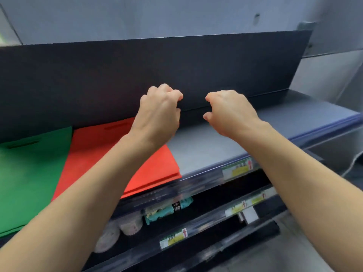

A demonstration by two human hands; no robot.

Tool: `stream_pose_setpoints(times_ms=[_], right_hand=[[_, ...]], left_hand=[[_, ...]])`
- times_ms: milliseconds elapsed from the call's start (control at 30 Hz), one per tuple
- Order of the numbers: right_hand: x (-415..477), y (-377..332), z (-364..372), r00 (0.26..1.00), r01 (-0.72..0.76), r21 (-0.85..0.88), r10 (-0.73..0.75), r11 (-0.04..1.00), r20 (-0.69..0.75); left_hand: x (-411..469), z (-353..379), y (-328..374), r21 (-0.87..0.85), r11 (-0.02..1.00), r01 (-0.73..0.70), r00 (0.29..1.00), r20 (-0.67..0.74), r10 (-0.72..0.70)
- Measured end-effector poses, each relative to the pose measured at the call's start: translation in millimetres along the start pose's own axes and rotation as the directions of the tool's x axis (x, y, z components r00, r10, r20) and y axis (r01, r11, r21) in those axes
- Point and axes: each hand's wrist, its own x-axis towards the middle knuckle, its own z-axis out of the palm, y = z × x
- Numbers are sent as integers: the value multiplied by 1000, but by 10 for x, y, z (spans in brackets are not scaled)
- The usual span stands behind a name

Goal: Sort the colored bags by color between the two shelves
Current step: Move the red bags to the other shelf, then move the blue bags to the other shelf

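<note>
Two bare forearms reach up from the bottom of the frame toward a grey store shelf (pixel 225 142). Beneath it, lower shelves carry blurred price tags: a yellow-and-white label with a red arrow (pixel 173 238) at the front, and a similar one (pixel 238 167) on the top shelf's rail; none of the print can be read. A teal package (pixel 167 211) with a black band bearing white characters, too blurred to make out, lies on the shelf below beside pale round tubs (pixel 129 225).

On the top shelf a stack of red bags (pixel 94 152) lies flat, its front edge overhanging the rail, with a green bag (pixel 25 177) flat just beside it on the left. The left hand (pixel 160 112) hovers above the red stack's far right corner, fingers curled loosely inward, holding nothing. The right hand (pixel 230 112), near it over bare shelf, is likewise half closed and empty, thumb and forefinger apart. Behind both stands a dark back panel (pixel 137 71).
</note>
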Motion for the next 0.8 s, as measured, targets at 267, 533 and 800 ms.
stream_pose_setpoints(times_ms=[267, 533, 800], right_hand=[[-608, 1761, -460, 947, -319, -165, 308, 933, -90], [-1164, 3510, -823, 853, -522, -258, 492, 813, -175], [-1607, 4791, -1056, 751, -659, -370, 604, 655, -267]], left_hand=[[662, 545, 1745, -68, 912, -404, 908, -152, 391], [1246, 1152, 3597, -119, 813, -570, 811, -238, 534], [1712, 1683, 5006, -166, 676, -718, 683, -355, 639]])
